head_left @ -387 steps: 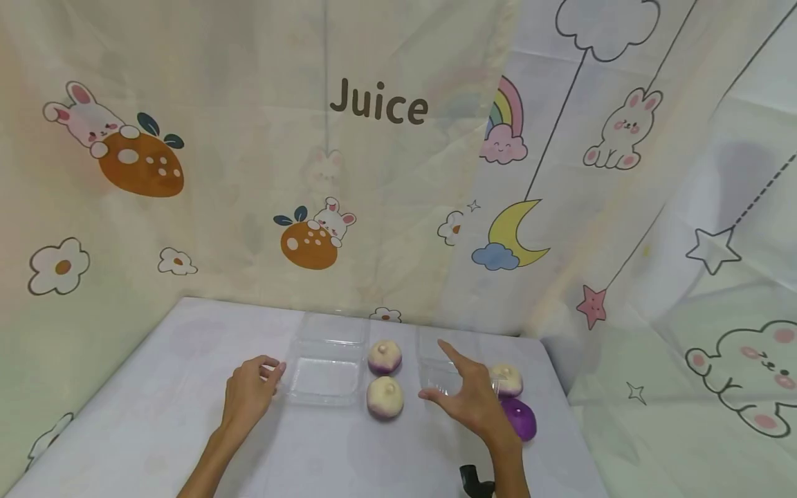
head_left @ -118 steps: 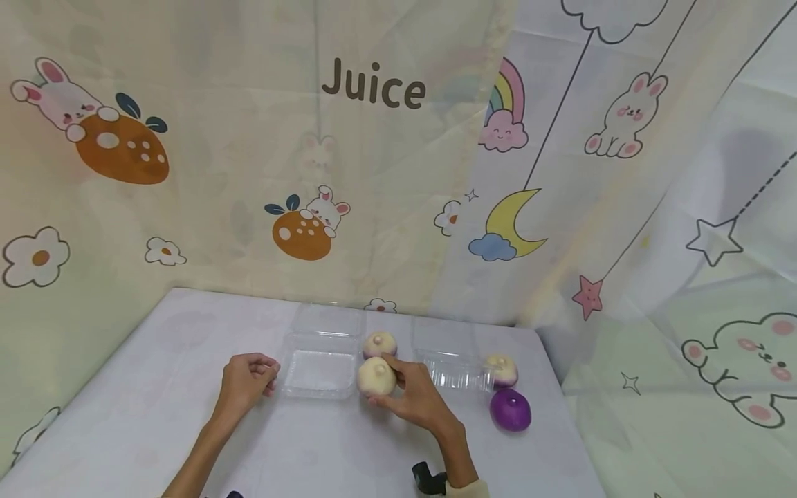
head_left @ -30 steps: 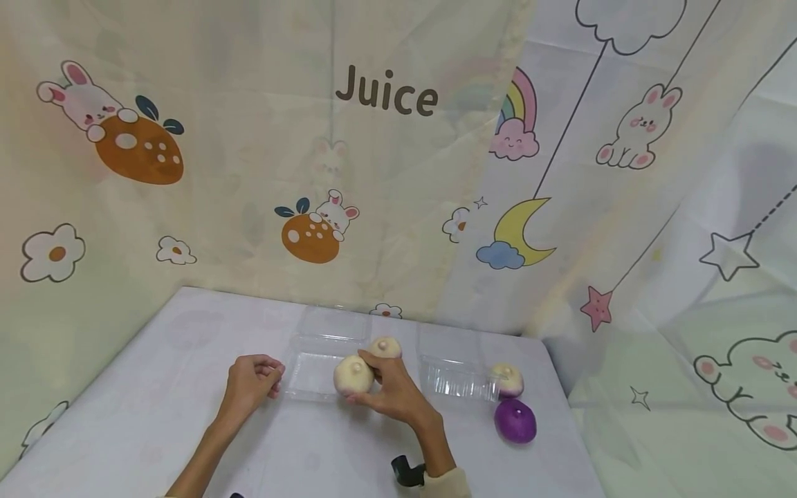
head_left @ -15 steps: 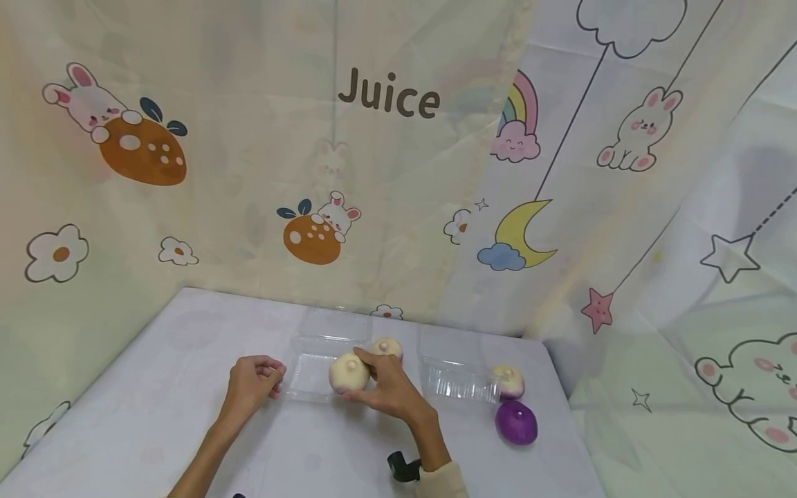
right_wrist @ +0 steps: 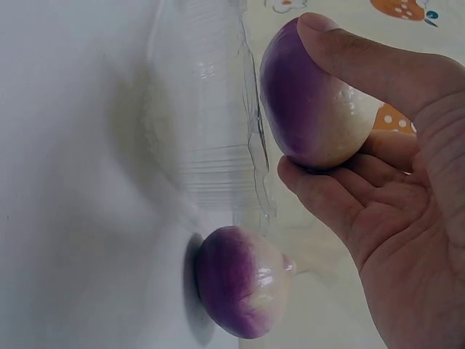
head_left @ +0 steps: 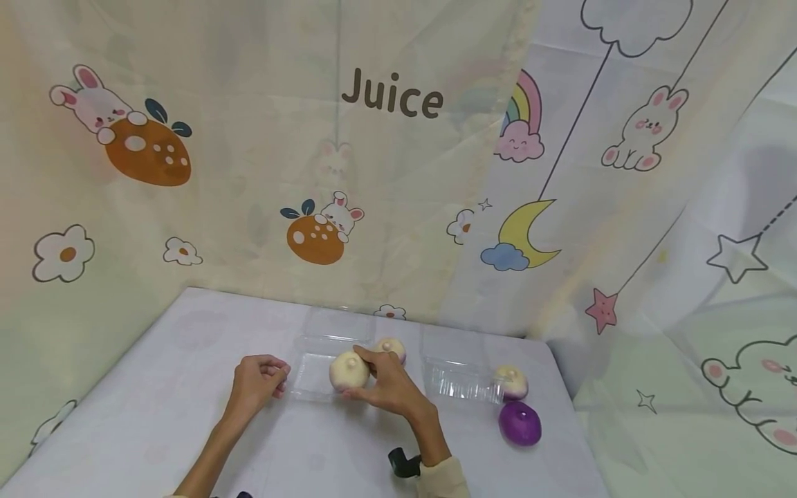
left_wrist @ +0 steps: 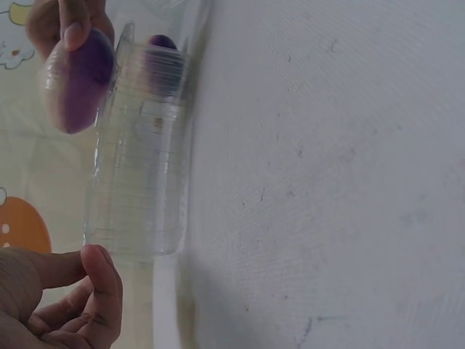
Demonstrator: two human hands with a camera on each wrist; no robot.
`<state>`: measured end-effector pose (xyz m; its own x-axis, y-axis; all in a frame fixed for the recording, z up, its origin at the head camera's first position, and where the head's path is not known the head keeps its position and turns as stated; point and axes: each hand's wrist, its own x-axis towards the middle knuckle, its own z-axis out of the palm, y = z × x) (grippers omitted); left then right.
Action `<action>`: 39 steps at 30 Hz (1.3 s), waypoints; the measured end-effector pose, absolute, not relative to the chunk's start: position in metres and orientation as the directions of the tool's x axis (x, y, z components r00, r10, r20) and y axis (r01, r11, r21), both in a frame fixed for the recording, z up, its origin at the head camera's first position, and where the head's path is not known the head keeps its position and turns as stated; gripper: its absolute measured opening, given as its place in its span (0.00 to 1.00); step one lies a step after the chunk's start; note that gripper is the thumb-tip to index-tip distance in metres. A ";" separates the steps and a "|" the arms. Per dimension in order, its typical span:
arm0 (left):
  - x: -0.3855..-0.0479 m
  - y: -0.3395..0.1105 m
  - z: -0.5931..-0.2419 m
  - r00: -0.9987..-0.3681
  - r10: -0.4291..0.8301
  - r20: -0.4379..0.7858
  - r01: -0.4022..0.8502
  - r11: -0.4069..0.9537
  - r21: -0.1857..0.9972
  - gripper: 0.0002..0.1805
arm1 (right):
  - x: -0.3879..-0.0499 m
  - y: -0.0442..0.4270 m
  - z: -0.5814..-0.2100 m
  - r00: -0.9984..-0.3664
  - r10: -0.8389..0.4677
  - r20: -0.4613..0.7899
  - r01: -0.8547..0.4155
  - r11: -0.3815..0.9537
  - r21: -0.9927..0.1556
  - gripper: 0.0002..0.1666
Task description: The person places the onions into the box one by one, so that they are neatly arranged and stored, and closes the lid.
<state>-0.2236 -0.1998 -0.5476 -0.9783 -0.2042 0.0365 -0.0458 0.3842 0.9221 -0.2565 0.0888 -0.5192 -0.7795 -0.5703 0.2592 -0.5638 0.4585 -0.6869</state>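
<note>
The left hand [head_left: 254, 382] pinched the clear container [left_wrist: 139, 200], above which the right hand [head_left: 397, 389] gripped a turnip [head_left: 346, 372] perhaps smooth enough to slip.

Soft light, hazy feed

I'm seeing soft, even light in the head view. The left wrist feed is looking dim and hazy; on the right, glints are dotting the lower bulb [right_wrist: 243, 283] beside a blurred shadow.

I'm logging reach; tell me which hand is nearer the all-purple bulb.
Right. The right hand is left of the all-purple bulb; the left hand is farther left, by a clear container.
</note>
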 end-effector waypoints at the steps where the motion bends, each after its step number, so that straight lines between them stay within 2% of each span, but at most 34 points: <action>1: -0.223 -0.200 -0.547 -0.978 -0.204 0.036 -0.046 0.385 0.922 0.07 | -0.257 0.088 -0.519 -0.781 -0.569 0.257 -0.560 0.457 -0.691 0.49; 16: -0.222 -0.200 -0.547 -0.981 -0.193 0.030 -0.046 0.376 0.925 0.08 | -0.256 0.081 -0.524 -0.802 -0.554 0.224 -0.520 0.464 -0.717 0.49; 39: -0.225 -0.202 -0.549 -0.981 -0.194 0.018 -0.057 0.374 0.926 0.09 | -0.261 0.077 -0.529 -0.795 -0.558 0.240 -0.524 0.431 -0.735 0.51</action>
